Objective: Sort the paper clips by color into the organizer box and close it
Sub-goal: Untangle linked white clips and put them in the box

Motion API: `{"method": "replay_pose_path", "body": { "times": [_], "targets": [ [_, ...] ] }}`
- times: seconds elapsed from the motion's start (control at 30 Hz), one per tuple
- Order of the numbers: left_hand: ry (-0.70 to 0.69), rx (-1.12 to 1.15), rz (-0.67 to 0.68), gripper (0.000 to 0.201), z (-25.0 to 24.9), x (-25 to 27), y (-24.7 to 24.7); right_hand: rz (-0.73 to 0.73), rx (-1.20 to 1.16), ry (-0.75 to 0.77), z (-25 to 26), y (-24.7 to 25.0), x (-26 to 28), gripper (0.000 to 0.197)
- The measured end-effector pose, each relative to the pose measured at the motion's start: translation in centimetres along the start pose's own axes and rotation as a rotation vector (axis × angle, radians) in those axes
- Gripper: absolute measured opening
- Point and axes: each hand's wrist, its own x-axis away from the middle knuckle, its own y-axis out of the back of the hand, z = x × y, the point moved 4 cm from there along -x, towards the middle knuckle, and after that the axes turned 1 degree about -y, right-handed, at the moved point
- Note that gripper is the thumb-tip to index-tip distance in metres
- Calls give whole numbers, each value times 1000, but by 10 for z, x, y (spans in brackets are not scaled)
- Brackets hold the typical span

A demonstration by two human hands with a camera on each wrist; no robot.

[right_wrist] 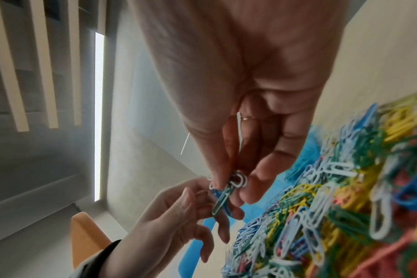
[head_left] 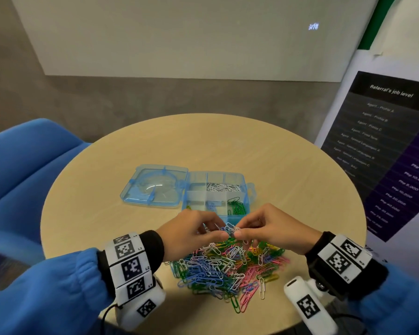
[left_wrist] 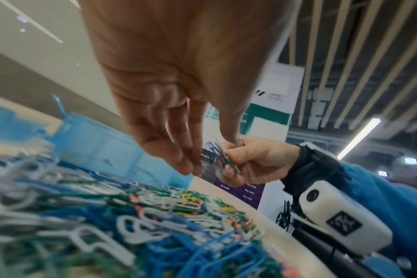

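Observation:
A mixed pile of paper clips in white, blue, green, pink and yellow lies on the round table near me. Behind it stands the blue organizer box, its lid folded open to the left. White clips fill a back compartment and green clips a front right one. Just above the pile, my right hand pinches a small tangle of blue, white and green clips. My left hand meets it, its thumb and fingers pinching the same tangle.
A blue upholstered chair stands at the table's left. A dark printed banner leans at the right edge. One white clip lies apart from the pile near my right wrist. Bare tabletop stretches behind the box.

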Motion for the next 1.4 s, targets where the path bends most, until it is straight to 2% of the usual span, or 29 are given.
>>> {"method": "replay_pose_path", "body": {
  "times": [0.17, 0.53, 0.7, 0.8, 0.83, 0.9, 1.0, 1.1, 1.2, 1.4],
  "targets": [
    [39, 299, -75, 18, -7, -3, -2, -27, -25, -3, 5, -4, -5, 15],
    [95, 371, -70, 13, 3, 2, 1, -92, -87, -26, 10, -1, -15, 19],
    [112, 400, -28, 13, 6, 9, 1, -332, -105, 5, 22, 31, -42, 13],
    [116, 409, -11, 13, 7, 11, 0, -454, -17, 11, 27, 54, -68, 8],
    [118, 418, -8, 12, 6, 11, 0, -455, 54, 8, 27, 59, -77, 9],
    [124, 445, -11, 12, 6, 11, 3, -393, 197, -28, 26, 64, -91, 24],
    [136, 499, -52, 14, 9, 11, 12, -398, 223, -39, 26, 72, -95, 36],
    [170, 672, -100, 19, 15, 10, 20, -428, 154, 0, 27, 76, -84, 23],
    [190, 797, -119, 21, 18, 8, 22, -358, 152, 20, 27, 70, -67, 11],
    [163, 743, -175, 16, 15, -4, 27, -221, 160, 70, 23, 50, -34, 11]
  ]
}}
